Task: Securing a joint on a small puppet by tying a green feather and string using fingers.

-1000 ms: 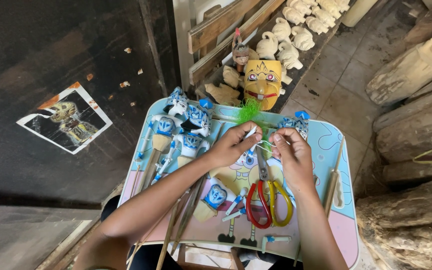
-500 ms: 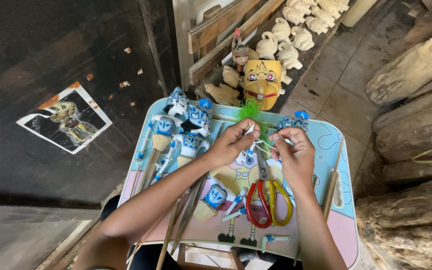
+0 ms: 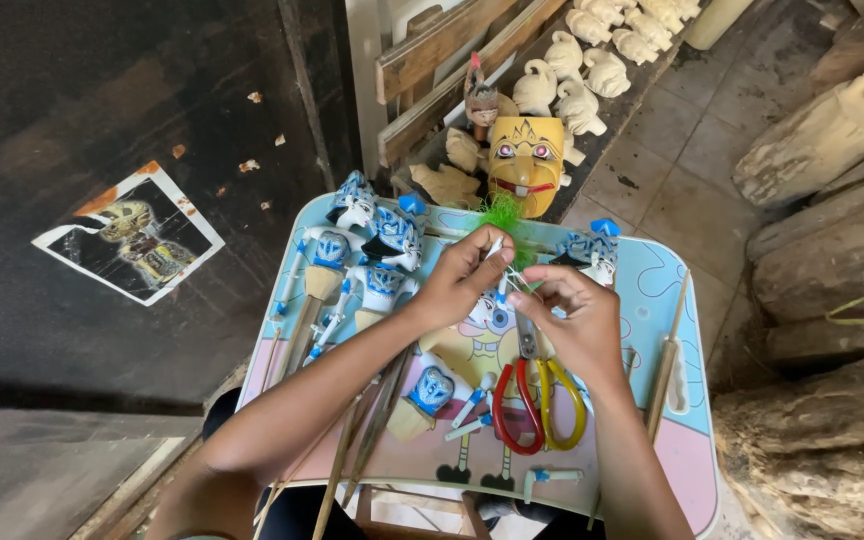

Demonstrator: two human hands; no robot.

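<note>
Left hand (image 3: 462,285) and right hand (image 3: 572,320) pinch a small white puppet part (image 3: 497,262), probably threaded, at the tray's (image 3: 652,290) far edge. Finished blue puppets (image 3: 372,240) crowd the far-left corner; scissors (image 3: 537,400) lie idle.

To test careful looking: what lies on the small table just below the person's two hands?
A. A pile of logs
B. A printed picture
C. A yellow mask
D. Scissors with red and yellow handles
D: the scissors lie on the table directly under the left hand and right hand.

Yellow carved mask (image 3: 525,160), red-and-yellow scissors (image 3: 537,395), unpainted wooden figurines (image 3: 592,60), floor photograph (image 3: 130,233)
</note>
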